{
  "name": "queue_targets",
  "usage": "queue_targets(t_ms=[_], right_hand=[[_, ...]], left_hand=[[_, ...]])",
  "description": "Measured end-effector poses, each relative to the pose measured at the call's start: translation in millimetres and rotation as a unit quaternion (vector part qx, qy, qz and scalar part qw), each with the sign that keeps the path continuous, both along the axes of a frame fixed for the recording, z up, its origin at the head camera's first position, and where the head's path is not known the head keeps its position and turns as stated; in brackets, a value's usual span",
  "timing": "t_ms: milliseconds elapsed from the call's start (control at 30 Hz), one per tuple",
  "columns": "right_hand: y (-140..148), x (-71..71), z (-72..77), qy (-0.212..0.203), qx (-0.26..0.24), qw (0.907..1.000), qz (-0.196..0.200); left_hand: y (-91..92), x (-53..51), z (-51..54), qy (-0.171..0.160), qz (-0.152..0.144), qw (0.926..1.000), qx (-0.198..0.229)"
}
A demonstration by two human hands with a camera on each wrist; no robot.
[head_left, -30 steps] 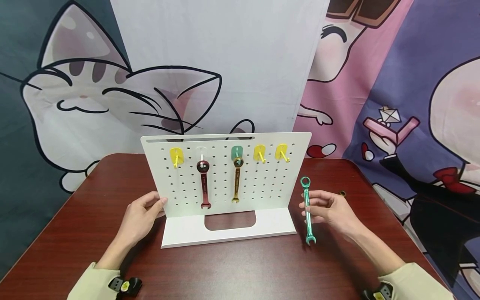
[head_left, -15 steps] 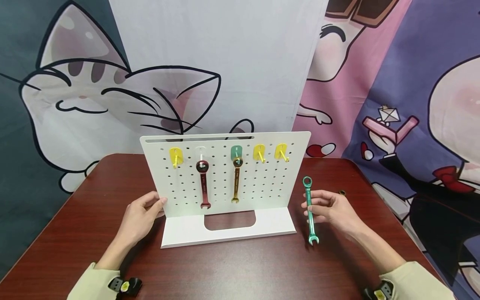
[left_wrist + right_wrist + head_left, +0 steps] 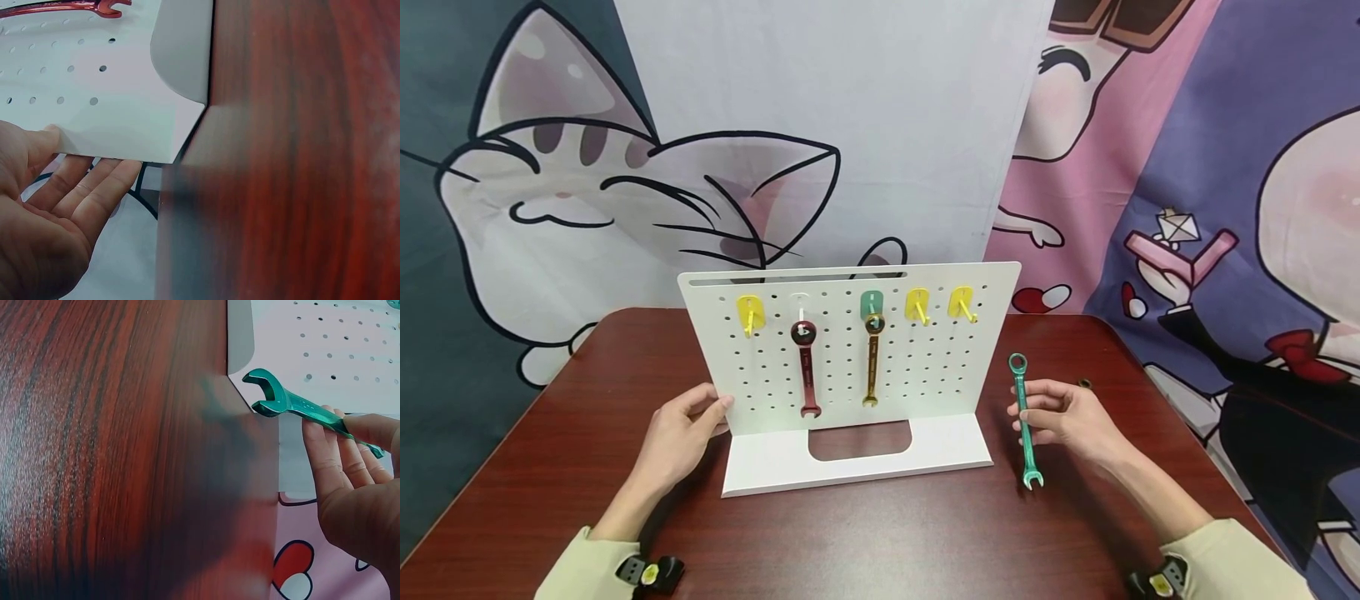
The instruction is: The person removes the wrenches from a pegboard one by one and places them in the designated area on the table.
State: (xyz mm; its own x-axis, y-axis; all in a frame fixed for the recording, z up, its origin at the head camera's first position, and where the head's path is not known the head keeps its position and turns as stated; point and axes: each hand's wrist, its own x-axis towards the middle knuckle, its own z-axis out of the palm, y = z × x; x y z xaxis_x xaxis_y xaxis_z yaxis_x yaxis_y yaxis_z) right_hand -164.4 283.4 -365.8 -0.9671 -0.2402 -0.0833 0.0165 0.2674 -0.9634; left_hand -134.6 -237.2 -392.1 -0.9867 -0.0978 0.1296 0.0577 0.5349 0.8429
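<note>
A white pegboard stand stands upright on the table. My left hand grips its left edge, with the thumb on the front face and the fingertips behind, as the left wrist view shows. To the right of the board my right hand pinches a green combination wrench mid-shaft, ring end up and open end down, apart from the board. A red wrench hangs from a white hook, and a gold wrench from a green hook.
Yellow hooks stand bare on the board: one at the left and two at the right, the outermost hook among them. A small brass-coloured ring-shaped piece shows behind the right hand on the brown table. A cartoon-printed curtain hangs behind.
My right hand has shifted slightly to the right with the green wrench, farther from the board. My left hand keeps its grip on the board's edge.
</note>
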Motion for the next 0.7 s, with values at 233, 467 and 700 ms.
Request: queue_targets(t_ms=[233,467,700], right_hand=[[4.8,-2.5,-2.5,-0.004,-0.006,1.0000,-0.002],[10.7,-3.8,-4.7,-0.009,-0.003,0.9999,-0.006],[16.5,-4.5,-7.0,-0.018,-0.002,0.9998,-0.012]], left_hand=[[-0.1,-0.1,0.3,0.003,-0.003,1.0000,0.001],[0.1,-0.5,0.3,0.004,-0.003,1.0000,0.003],[0.1,-0.2,-0.1,0.001,-0.002,1.0000,0.000]])
